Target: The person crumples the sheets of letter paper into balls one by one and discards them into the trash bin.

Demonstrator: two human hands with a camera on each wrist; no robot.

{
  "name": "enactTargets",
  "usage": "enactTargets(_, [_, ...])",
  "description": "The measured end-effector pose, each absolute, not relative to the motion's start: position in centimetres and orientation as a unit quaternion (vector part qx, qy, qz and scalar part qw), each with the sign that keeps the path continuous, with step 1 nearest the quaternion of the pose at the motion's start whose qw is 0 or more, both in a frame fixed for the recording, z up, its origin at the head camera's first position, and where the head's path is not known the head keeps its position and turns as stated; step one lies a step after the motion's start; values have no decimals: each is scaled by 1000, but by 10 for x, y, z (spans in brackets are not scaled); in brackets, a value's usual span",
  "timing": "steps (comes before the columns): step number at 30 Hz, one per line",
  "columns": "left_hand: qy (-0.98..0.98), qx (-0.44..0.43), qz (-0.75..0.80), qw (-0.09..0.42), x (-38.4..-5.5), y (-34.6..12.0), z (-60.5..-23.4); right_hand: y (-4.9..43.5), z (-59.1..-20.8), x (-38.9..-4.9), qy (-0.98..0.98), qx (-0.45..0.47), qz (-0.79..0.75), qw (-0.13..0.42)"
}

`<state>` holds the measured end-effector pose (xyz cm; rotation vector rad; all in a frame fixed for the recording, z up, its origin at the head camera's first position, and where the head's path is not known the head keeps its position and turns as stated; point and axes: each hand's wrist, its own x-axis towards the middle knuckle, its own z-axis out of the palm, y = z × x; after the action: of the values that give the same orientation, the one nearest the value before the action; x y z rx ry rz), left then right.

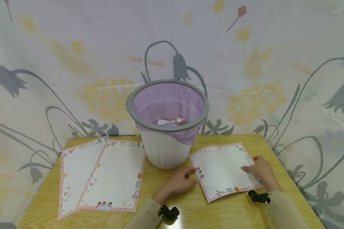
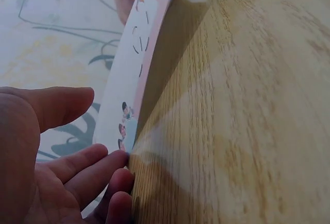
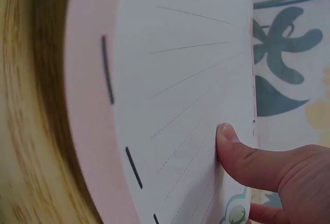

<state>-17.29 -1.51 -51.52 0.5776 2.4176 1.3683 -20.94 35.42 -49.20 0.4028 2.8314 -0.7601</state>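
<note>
A pink-bordered sheet of paper (image 1: 222, 168), with faint lines and small drawings around its rim, lies turned sideways at the right of the table. My right hand (image 1: 262, 171) pinches its right edge, thumb (image 3: 240, 154) on top and the other fingers mostly hidden beneath. The sheet bends up slightly there. At the opposite edge is my left hand (image 1: 179, 183). In the left wrist view its fingertips (image 2: 118, 159) are at the paper's edge, and the thumb (image 2: 67, 103) stands apart from the sheet.
A white bin (image 1: 166, 149) with a grey rim and purple liner stands at the back centre, with crumpled scraps (image 1: 175, 121) inside. Two similar sheets overlap on the left: a front one (image 1: 114, 175) and a rear one (image 1: 77, 171). A patterned curtain (image 1: 103, 63) hangs behind the wooden table (image 1: 109, 219).
</note>
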Motion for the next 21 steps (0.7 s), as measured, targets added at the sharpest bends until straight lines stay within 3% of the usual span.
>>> enactTargets(9, [848, 195, 467, 156, -173, -15, -507, 349, -489, -204, 951, 137, -268, 77])
enactTargets(21, [875, 218, 405, 151, -168, -10, -498, 346, -494, -182, 937, 150, -314, -3])
